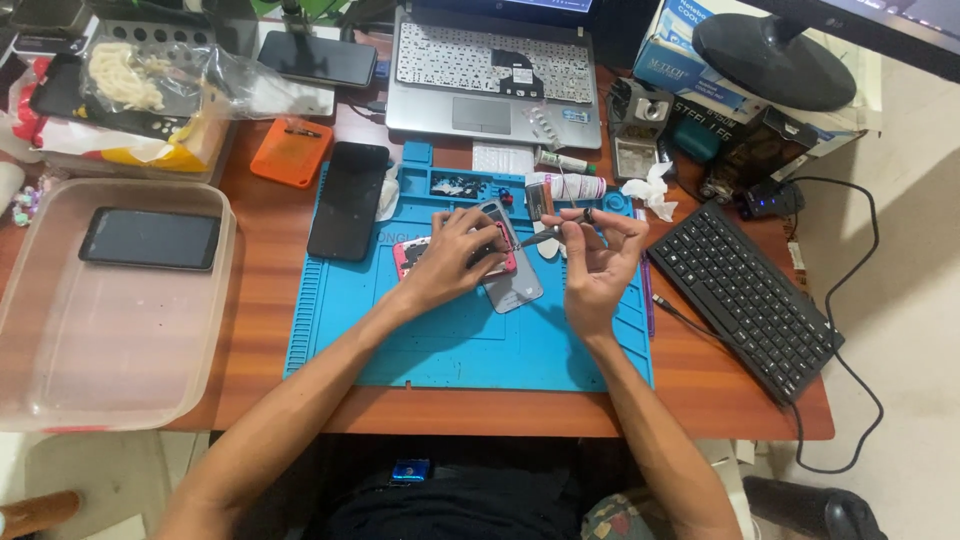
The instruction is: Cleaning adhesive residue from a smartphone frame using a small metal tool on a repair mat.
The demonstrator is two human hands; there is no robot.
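On the blue mat [450,345], our left hand [450,262] fingers press the opened phone [500,262]; our right hand [597,262] fingers pinch tweezers [540,238] just beside it.

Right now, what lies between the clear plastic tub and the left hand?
In the head view, a black phone lies face-up on the blue mat's left edge, between tub and left hand.

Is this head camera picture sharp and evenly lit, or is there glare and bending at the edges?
In the head view, light is soft and even; the blue rubber work mat shows little glare. The clear plastic tub has a pale sheen. The left hand and right hand look slightly soft, so the small tool is hard to make out. Table edges curve near the corners.
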